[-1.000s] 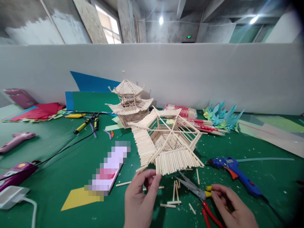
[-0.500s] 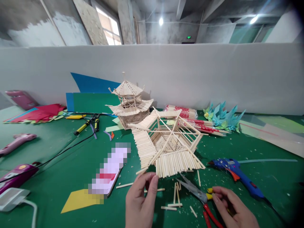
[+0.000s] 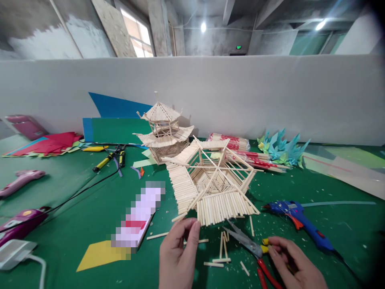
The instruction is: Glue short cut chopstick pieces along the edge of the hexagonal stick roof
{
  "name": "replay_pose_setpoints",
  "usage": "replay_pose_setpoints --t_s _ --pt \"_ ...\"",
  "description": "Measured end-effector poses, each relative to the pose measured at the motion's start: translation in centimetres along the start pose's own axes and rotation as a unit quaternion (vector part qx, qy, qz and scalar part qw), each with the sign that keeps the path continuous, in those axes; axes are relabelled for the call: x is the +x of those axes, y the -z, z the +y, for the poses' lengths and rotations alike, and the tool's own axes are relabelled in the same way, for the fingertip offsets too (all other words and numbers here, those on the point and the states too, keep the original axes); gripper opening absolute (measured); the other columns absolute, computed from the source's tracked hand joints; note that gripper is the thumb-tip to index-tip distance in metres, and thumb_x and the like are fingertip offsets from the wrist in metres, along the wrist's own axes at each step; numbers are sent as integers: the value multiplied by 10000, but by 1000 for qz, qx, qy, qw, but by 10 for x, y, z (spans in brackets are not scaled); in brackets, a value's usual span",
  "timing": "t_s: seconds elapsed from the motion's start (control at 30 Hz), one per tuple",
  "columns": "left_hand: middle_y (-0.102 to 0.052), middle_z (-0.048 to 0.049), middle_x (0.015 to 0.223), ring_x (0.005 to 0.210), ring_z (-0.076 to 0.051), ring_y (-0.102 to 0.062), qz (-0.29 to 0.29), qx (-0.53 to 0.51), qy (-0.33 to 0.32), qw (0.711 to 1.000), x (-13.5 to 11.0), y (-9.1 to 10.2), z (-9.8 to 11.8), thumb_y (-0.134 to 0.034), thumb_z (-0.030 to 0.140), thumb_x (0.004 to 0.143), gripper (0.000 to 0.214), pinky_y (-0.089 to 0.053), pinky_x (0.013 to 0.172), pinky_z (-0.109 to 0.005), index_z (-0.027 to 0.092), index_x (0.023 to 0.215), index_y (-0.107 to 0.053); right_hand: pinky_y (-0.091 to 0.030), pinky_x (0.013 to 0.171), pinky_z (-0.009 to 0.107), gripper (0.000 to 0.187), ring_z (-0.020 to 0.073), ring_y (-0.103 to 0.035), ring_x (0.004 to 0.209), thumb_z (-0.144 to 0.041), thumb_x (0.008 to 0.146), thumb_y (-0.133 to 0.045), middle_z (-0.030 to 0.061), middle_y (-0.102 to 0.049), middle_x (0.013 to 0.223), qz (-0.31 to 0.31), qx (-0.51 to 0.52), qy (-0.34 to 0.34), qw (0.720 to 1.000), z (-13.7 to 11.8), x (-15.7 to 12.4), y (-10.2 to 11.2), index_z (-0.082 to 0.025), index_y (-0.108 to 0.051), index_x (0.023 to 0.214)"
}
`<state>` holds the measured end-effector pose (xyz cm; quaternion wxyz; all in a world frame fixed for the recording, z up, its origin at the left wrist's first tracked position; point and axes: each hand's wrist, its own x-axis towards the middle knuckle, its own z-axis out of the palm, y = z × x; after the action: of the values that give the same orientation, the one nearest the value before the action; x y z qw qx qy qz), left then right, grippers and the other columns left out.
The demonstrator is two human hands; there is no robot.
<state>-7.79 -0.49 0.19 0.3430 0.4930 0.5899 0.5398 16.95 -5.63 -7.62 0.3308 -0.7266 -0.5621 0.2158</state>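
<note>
A wooden stick model (image 3: 210, 176) with an open-frame top and slatted roof panels stands in the middle of the green table. My left hand (image 3: 180, 249) is closed at its front edge. Thumb and forefinger pinch the lower end of a short wooden stick (image 3: 199, 213) at the left of the front panel. My right hand (image 3: 296, 263) is closed around yellow-handled scissors (image 3: 242, 237), whose blades are spread and point toward the model. Red-handled pliers (image 3: 267, 275) lie beside and partly under them. Several cut sticks (image 3: 221, 245) lie between my hands.
A finished-looking stick pagoda (image 3: 162, 132) stands behind. To the right lie a blue glue gun (image 3: 303, 220) and blue folded paper (image 3: 284, 148). A phone (image 3: 140, 216) and yellow paper (image 3: 98, 255) are at left, with a black cable (image 3: 87, 188) crossing the table.
</note>
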Motion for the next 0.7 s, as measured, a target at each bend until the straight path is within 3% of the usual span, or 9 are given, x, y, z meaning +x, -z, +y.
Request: replay_pose_setpoints --t_s 0.23,0.33,0.4,0.5,0.6,0.7 --pt "-616 -15 651 596 -154 -549 -8 -20 2 1000 -2 1 3 -641 276 674 108 -447 556 -221 169 686 -650 -514 584 183 284 140 -626 638 -430 771 -482 45 -650 788 15 -5 21 1000 -4 0 -1 -193 -577 895" --pt "-619 -20 671 613 -156 -561 -6 -27 -6 1000 -4 2 3 -630 265 686 99 -456 560 -221 169 698 -650 -516 540 183 248 142 -624 607 -405 772 -494 44 -650 783 75 -23 47 996 -14 -2 2 -200 -574 886" --pt "-617 -17 658 592 -153 -559 -3 -28 -24 999 -4 2 1 -635 253 676 92 -461 544 -221 171 712 -653 -513 545 191 200 141 -617 619 -364 780 -500 41 -636 812 125 -37 90 987 -32 -1 5 -211 -564 892" --pt "-606 -5 613 549 -143 -545 -3 -12 -49 999 -4 2 -3 -661 237 646 98 -462 513 -217 172 720 -657 -491 634 239 148 159 -583 729 -249 785 -515 51 -588 877 153 -30 210 965 -77 7 7 -214 -546 925" --pt "-620 -10 614 557 -150 -563 3 7 -54 998 -3 2 -3 -669 232 640 97 -472 521 -225 171 715 -665 -456 684 304 260 190 -527 831 -126 784 -490 76 -549 897 85 -6 351 932 -126 21 5 -191 -542 1031" --pt "-629 -12 612 558 -154 -572 -8 6 -72 997 -1 2 -1 -666 226 645 85 -478 524 -228 174 712 -670 -432 629 336 299 194 -492 758 -95 790 -454 83 -531 840 25 -14 402 915 -162 36 -2 -152 -554 1065"
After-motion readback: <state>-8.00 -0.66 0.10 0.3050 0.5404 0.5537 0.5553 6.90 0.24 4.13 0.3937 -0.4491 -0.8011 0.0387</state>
